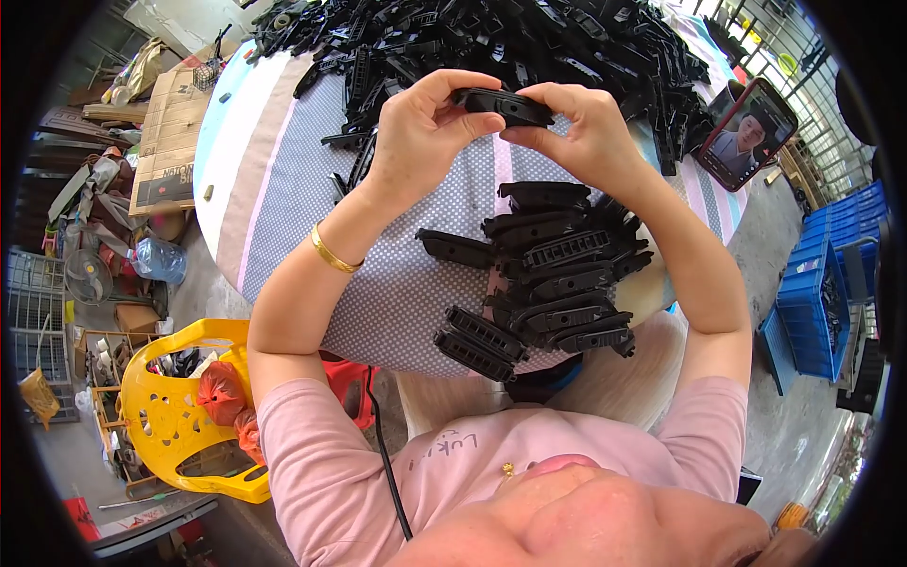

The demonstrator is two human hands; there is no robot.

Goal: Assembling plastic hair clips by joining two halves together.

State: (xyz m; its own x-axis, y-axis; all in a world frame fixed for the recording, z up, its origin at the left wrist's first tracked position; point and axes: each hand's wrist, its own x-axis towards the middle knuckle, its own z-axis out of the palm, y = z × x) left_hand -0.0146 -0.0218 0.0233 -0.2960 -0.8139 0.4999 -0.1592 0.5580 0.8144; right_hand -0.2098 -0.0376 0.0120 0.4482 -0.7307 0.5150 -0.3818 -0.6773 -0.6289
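Note:
A black elongated plastic part [510,107] with tapered ends is held level above the table, one end in each hand. My left hand [430,123] pinches its left end between thumb and fingers; a gold bangle circles that wrist. Fingers of my right hand [581,128] close on the right end. Below the hands, nearer to me, lies a stacked group of similar black parts [567,279], some showing slotted sides. Past my hands spreads a large heap of loose black parts [397,47].
A patterned cloth covers the round table [302,198]. On its right edge a phone [746,134] leans upright. A yellow plastic chair [161,416] holding red bags stands at left; blue crates [812,302] sit on the floor at right. Cardboard [175,142] rests beyond the left edge.

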